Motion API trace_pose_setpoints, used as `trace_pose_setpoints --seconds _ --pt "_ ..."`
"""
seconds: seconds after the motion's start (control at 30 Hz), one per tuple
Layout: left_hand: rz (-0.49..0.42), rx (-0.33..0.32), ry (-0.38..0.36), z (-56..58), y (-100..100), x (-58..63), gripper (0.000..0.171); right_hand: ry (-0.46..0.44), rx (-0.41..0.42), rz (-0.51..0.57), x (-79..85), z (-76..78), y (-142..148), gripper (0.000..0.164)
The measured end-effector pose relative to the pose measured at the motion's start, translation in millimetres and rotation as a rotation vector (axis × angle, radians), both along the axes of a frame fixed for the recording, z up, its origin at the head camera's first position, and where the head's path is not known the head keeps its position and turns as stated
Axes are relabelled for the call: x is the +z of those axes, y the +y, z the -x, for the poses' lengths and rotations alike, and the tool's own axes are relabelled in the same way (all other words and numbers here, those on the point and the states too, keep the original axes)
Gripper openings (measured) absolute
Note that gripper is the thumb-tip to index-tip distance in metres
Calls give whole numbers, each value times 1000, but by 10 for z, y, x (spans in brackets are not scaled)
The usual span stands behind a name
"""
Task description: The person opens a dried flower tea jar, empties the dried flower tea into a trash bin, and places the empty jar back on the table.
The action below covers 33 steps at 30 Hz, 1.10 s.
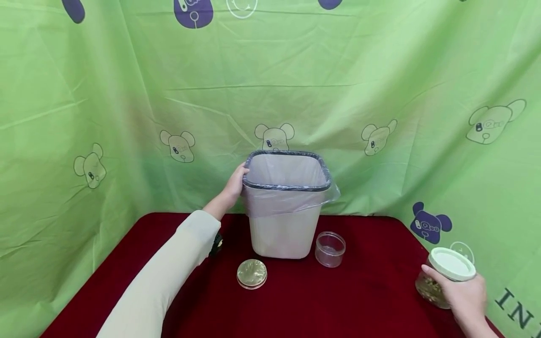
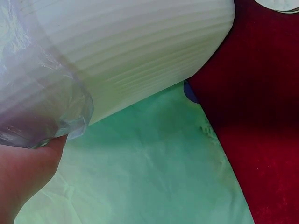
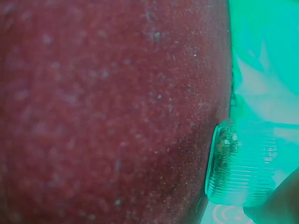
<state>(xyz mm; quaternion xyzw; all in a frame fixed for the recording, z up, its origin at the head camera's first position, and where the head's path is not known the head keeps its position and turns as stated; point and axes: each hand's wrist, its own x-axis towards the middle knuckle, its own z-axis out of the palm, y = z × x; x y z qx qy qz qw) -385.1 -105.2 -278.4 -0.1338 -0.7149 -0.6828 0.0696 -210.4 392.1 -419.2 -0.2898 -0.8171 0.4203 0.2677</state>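
Note:
My left hand [image 1: 235, 182] grips the upper left rim of a pale trash can [image 1: 284, 234]. A clear plastic liner [image 1: 287, 203] folds over the can's dark rim, and in the left wrist view the hand [image 2: 32, 170] lies against that liner. At the table's right edge my right hand [image 1: 467, 295] holds a clear jar [image 1: 433, 290] with a pale green-white lid [image 1: 452, 264], thumb on the near side. Small brownish-green bits lie in the jar's lower part. The right wrist view shows its ribbed wall [image 3: 243, 163] close to the red cloth.
A gold-coloured round lid or tin [image 1: 251, 273] lies in front of the can. Right of the can stands a clear open round container [image 1: 330, 249]. Red cloth [image 1: 355, 305] covers the table, and a green printed curtain [image 1: 296, 61] hangs behind and at both sides.

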Motion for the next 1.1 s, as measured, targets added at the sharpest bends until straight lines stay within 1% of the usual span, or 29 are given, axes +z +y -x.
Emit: trace_pose_setpoints --seconds 0.2,0.4,0.47,0.57,0.77,0.93,1.1 --pt "-9 -18 7 2 -5 -6 52 11 46 -48 44 17 -49 80" --pt "8 -18 19 -1 -8 -3 52 3 128 -91 101 51 -162 88" --pt "10 -19 16 -6 -8 2 52 11 163 -92 113 57 -229 88" --pt "15 -11 8 -14 -7 8 52 30 212 -119 137 66 -343 82" --pt "20 -2 -3 -14 -15 8 53 57 323 -184 223 90 -582 75" --pt "25 4 -7 -14 -13 7 54 73 413 -193 261 129 -753 74" --pt "26 -2 1 -18 -12 9 54 82 467 -194 262 149 -920 76"
